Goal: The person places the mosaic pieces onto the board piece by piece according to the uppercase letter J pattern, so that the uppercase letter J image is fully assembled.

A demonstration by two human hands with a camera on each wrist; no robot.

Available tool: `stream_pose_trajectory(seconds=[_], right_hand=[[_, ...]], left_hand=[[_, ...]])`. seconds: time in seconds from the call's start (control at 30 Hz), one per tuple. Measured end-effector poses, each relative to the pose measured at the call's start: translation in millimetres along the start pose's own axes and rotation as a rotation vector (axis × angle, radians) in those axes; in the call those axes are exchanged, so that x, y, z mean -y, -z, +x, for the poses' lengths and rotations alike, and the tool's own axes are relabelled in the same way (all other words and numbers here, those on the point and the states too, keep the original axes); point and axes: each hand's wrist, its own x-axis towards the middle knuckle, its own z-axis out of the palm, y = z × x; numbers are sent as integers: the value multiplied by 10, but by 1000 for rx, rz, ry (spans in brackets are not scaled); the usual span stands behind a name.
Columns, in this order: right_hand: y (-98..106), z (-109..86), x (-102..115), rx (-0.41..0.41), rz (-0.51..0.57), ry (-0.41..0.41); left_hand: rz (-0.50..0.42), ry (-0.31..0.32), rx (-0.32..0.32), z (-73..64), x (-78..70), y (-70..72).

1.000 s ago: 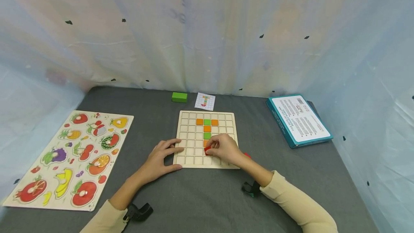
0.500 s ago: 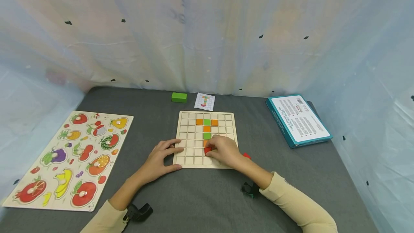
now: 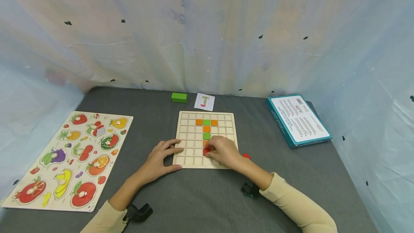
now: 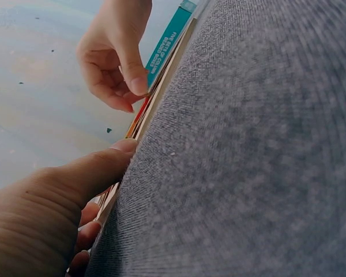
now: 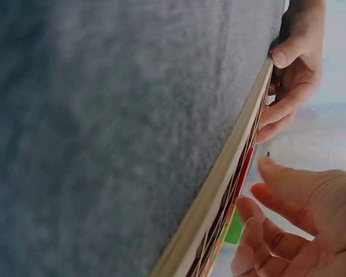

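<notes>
A wooden grid board [image 3: 191, 151] lies on the grey cloth, with orange and green square tiles set in a T shape. My left hand [image 3: 159, 158] steadies its left side, fingers resting on the edge and thumb at the near corner. At the bottom of the tile column a red tile [image 3: 206, 151] lies flat in a cell. The fingers of my right hand [image 3: 224, 151] are bent over this tile, fingertips right at it. In the right wrist view, a gap shows between thumb and forefinger of the right hand [image 5: 300, 213], with the red tile [image 5: 244, 170] beside them on the board.
Behind the board are a green block [image 3: 179, 97] and a pattern card [image 3: 204, 101]. A red piece [image 3: 247, 156] lies partly hidden by the right wrist. A fruit puzzle board [image 3: 72, 161] lies at left, a teal box [image 3: 299, 119] at right.
The red tile, tilted between the right fingers a second ago, now lies flat in its cell. The right hand has barely shifted; the left hand stays in place on the board.
</notes>
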Motion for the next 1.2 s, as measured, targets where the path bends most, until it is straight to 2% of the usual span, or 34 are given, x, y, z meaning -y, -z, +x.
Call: stream_pose_trajectory(seconds=[0.13, 0.2, 0.27, 0.37, 0.47, 0.57, 1.0, 1.13, 1.2], right_hand=[[23, -46, 1, -56, -88, 69], [47, -100, 7, -48, -148, 107], [80, -180, 25, 4, -202, 138], [122, -329, 66, 131, -259, 166], [143, -468, 109, 243, -258, 160], [136, -558, 135, 299, -248, 136], [79, -580, 158, 313, -273, 120], [97, -591, 143, 293, -252, 119], [118, -602, 112, 256, -239, 117]], left_hand=[[-1, 0, -1, -2, 5, -3], [1, -2, -3, -2, 5, -5], [2, -4, -5, -2, 4, -4], [2, -8, -7, -1, 3, -4], [5, -12, -8, 1, 5, -4], [8, -12, -9, 1, 6, -4], [4, -1, -7, 1, -5, 5], [1, -11, -10, -1, -3, 6], [0, -13, -10, -5, -1, 2]])
